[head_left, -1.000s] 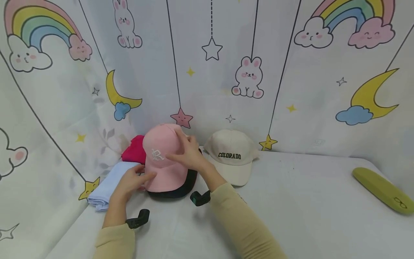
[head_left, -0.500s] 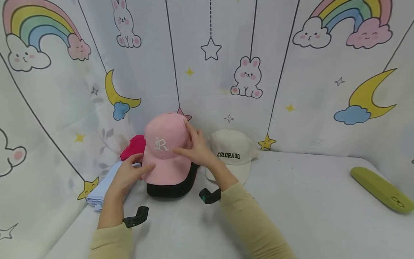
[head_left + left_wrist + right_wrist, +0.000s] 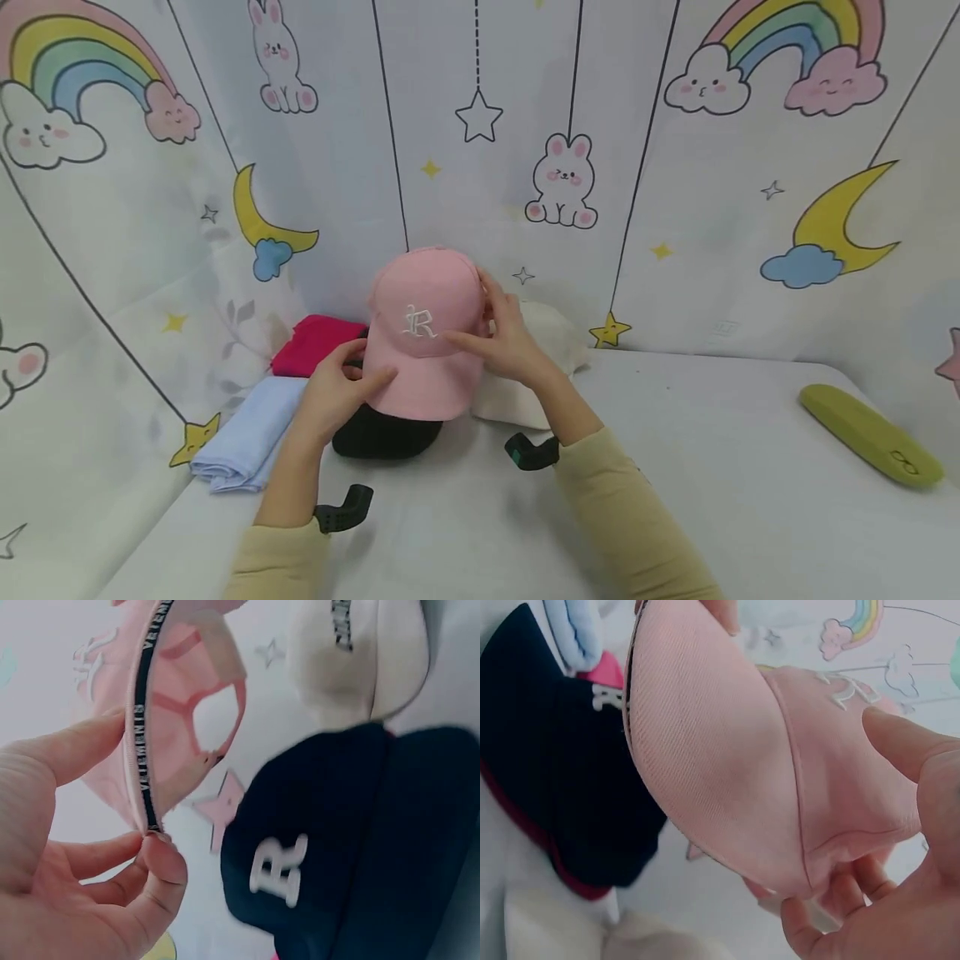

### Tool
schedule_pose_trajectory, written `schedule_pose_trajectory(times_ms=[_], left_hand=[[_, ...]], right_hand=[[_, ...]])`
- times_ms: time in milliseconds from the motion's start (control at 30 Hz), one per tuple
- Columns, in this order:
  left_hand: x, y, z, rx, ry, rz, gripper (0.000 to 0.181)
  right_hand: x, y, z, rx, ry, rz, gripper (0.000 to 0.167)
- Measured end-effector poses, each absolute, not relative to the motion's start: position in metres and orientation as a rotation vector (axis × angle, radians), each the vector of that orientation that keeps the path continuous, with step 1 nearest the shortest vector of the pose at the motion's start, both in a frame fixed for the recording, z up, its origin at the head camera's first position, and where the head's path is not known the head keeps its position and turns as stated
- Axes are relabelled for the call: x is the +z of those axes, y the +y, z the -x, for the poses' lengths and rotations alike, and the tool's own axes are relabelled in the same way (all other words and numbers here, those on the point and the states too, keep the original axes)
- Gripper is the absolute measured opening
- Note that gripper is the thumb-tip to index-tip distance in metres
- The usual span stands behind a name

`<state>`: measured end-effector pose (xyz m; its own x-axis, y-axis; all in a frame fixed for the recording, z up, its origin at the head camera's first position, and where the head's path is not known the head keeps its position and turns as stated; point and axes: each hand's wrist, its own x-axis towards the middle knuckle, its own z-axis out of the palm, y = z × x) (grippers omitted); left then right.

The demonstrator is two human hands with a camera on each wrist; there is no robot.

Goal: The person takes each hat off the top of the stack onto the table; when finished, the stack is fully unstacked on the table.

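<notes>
Both hands hold a pink baseball cap (image 3: 426, 292) with a white "R", raised off the surface and tilted with its brim forward. The left hand (image 3: 333, 392) pinches the brim's edge between thumb and fingers; in the left wrist view, the cap's lettered inner band (image 3: 140, 712) shows. On the other side, the right hand (image 3: 513, 337) grips the crown, thumb on the front and fingers behind. Below the pink cap sits a dark navy cap (image 3: 386, 433), whose white "R" shows in the left wrist view. A cream cap (image 3: 551, 333) stands behind the right hand, partly hidden by it.
Folded light-blue cloth (image 3: 243, 433) lies at the left, with a bright red-pink cloth (image 3: 315, 343) behind it. A green glasses case (image 3: 870, 433) rests far right on the white table (image 3: 712, 492). A patterned curtain (image 3: 360, 167) hangs at the back.
Both hands have lifted the pink cap off the navy cap and carried it up and to the right, in front of the cream cap. The navy cap stays behind on the table.
</notes>
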<state>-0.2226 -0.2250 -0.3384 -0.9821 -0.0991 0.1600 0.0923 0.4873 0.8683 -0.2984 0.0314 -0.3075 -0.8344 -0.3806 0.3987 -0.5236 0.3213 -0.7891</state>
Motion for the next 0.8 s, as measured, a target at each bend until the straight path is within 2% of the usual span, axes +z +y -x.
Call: schedule_pose_trajectory(times_ms=[467,800], left_hand=[[-0.333,-0.16,0.231,-1.481,-2.472,0.099,0.07],[-0.327,-0.108,0.251,-1.555,-2.388,0.256,0.067]], right_hand=[[-0.302,0.101,0.289,1.605,-2.342,-0.871,0.097],[-0.293,0.154,0.286,1.549,-2.364,-0.701,0.097]])
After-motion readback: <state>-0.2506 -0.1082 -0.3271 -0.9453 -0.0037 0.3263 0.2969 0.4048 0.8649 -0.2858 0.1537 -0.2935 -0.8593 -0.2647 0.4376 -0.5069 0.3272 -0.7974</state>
